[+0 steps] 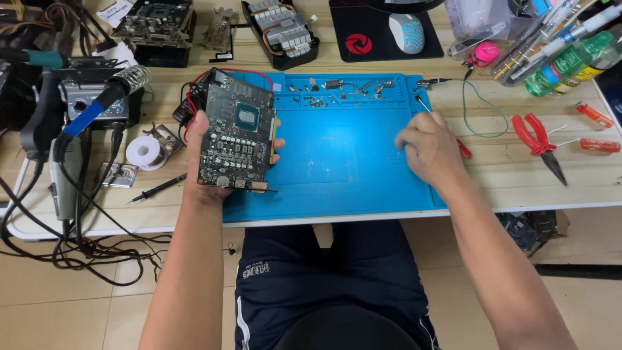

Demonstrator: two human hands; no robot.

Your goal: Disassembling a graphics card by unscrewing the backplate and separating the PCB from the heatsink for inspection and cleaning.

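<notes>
Gripping the rigid, light, fragile circuit board (236,139) by its edges over the blue mat (337,165), the left hand (197,159) suits it, while the right hand (431,149) seemingly pinches a screwdriver (447,133).

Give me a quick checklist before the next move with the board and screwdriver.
1. Left hand has a firm grip on the circuit board: ok, held upright off the blue mat.
2. Right hand on the screwdriver: ok, red handle shows beneath the fingers.
3. Loose screws kept in the mat's top trays: ok.
4. Red wires behind the board free of snags: cannot tell.
5. Mat centre free for laying the board down: ok.
6. Soldering iron parked away from hands: ok.
</notes>
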